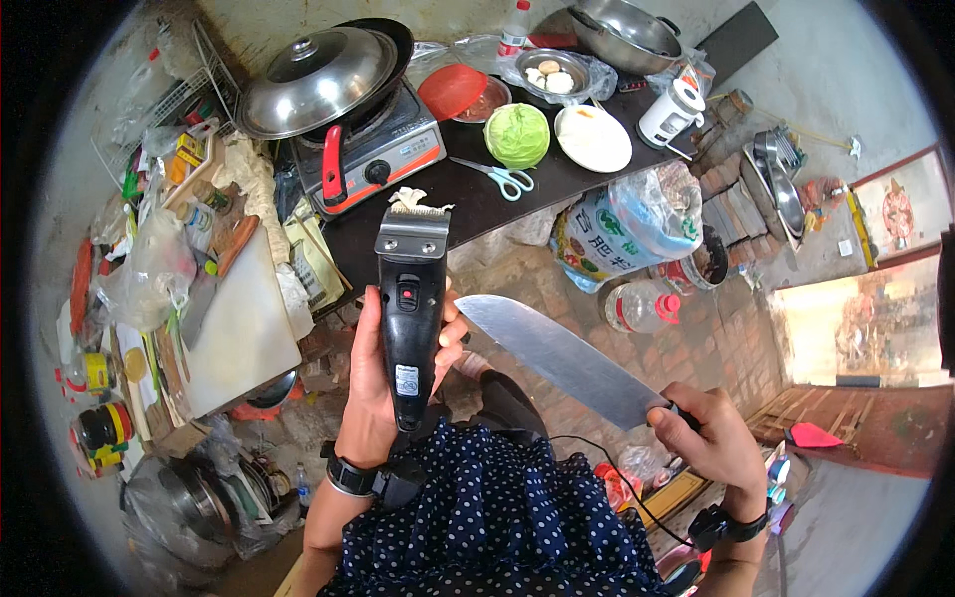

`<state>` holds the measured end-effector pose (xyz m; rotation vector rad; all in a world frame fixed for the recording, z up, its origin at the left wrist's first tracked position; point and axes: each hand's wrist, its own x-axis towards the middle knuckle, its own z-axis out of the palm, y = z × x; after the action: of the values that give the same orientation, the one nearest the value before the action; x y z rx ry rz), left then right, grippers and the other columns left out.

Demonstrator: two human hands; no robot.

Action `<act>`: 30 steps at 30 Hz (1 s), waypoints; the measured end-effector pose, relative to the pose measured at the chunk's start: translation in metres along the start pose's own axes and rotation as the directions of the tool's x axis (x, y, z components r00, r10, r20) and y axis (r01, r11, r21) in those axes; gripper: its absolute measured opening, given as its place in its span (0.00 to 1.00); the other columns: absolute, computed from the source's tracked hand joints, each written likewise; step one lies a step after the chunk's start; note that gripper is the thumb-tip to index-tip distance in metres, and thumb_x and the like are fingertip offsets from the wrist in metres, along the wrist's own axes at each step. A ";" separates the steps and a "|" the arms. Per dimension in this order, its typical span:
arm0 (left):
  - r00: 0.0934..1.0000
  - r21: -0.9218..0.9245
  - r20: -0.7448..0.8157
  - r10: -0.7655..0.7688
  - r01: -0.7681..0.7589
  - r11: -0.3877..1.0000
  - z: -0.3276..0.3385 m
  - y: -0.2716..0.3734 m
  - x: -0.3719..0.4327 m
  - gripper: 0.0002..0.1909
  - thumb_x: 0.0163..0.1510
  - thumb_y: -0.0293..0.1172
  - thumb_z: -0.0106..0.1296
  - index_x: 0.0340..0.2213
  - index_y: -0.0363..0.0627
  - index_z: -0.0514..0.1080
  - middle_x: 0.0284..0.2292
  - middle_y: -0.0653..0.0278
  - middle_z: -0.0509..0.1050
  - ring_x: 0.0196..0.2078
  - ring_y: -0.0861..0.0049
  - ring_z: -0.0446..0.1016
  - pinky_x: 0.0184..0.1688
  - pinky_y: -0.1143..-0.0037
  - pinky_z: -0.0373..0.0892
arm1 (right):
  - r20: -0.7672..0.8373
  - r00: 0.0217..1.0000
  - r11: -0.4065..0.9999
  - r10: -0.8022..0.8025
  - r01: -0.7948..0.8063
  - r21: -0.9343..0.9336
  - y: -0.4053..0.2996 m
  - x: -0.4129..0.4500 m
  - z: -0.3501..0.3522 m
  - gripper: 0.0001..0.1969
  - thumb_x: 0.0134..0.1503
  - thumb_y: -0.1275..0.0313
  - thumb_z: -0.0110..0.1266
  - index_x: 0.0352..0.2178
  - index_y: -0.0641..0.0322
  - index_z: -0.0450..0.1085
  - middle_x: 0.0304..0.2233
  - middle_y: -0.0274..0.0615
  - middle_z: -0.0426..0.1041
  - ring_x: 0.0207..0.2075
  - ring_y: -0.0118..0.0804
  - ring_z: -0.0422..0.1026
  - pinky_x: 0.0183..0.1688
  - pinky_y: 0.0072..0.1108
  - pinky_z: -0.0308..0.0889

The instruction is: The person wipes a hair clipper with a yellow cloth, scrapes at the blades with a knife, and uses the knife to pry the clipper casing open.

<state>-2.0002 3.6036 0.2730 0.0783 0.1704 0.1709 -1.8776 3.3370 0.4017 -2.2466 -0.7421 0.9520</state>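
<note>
My left hand (373, 373) is closed around a black electric hair clipper (412, 321), its toothed metal blade pointing away from me. A pale, crumpled scrap (410, 198) clings to the teeth. In my right hand (705, 433) is a kitchen knife (556, 358), gripped by its dark handle, the broad steel blade slanting up to the left. The knife's tip lies near the fingers of my left hand, at the clipper's right side; whether they touch I cannot tell. Beyond, scissors (501, 175) with pale blue handles and a green cabbage (517, 136) rest on the dark table (477, 216).
A lidded wok (321, 82) sits on a portable gas stove (388, 153). Right of the cabbage are a white plate (593, 138) and a white appliance (670, 116). A cutting board (246, 328) lies at left. Below the table stand a plastic sack (623, 227) and bottle (634, 306).
</note>
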 end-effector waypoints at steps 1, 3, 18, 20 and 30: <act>1.000 -0.009 0.008 0.014 -0.014 1.000 -0.001 0.000 0.000 0.34 0.53 0.58 0.42 0.47 0.36 0.62 0.34 0.56 0.67 0.31 0.72 0.61 0.28 0.78 0.61 | -0.010 1.000 1.000 0.010 -0.010 0.022 0.003 0.000 0.001 0.11 0.56 0.68 0.50 0.26 0.69 0.68 0.12 0.43 0.62 0.12 0.33 0.61 0.17 0.24 0.56; 0.999 -0.030 0.034 -0.004 0.005 1.000 -0.002 -0.001 0.001 0.34 0.54 0.57 0.42 0.47 0.36 0.61 0.35 0.56 0.67 0.31 0.73 0.62 0.27 0.78 0.61 | 0.000 1.000 1.000 0.013 -0.013 0.010 0.006 0.000 0.002 0.11 0.55 0.69 0.50 0.26 0.69 0.68 0.12 0.42 0.61 0.13 0.31 0.60 0.17 0.23 0.56; 1.000 -0.061 -0.019 0.017 -0.018 0.998 -0.005 0.009 -0.005 0.34 0.56 0.57 0.36 0.46 0.32 0.61 0.33 0.57 0.66 0.30 0.73 0.64 0.27 0.80 0.63 | 0.028 0.991 0.988 0.134 -0.136 0.067 0.005 0.023 0.002 0.13 0.56 0.67 0.50 0.23 0.67 0.67 0.10 0.32 0.62 0.14 0.20 0.58 0.17 0.19 0.55; 0.999 -0.060 0.009 0.044 -0.043 0.997 -0.011 0.013 -0.007 0.33 0.56 0.56 0.37 0.46 0.33 0.60 0.34 0.57 0.66 0.30 0.74 0.64 0.27 0.80 0.63 | 0.032 0.993 0.990 0.116 -0.118 0.076 0.020 0.045 0.005 0.13 0.56 0.67 0.50 0.24 0.67 0.67 0.11 0.34 0.61 0.14 0.20 0.58 0.17 0.19 0.55; 0.884 -0.111 -0.309 0.352 -0.401 0.910 -0.033 0.037 -0.070 0.30 0.56 0.52 0.41 0.44 0.31 0.61 0.29 0.57 0.63 0.27 0.74 0.61 0.24 0.80 0.61 | -0.042 0.873 0.818 -0.486 0.438 -0.372 0.102 0.245 0.103 0.13 0.56 0.65 0.47 0.42 0.55 0.68 0.33 0.54 0.71 0.31 0.56 0.72 0.30 0.35 0.68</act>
<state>-2.0795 3.6294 0.2553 -0.0885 0.4270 0.5896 -1.7846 3.4641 0.1644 -2.2252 -1.4109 0.4458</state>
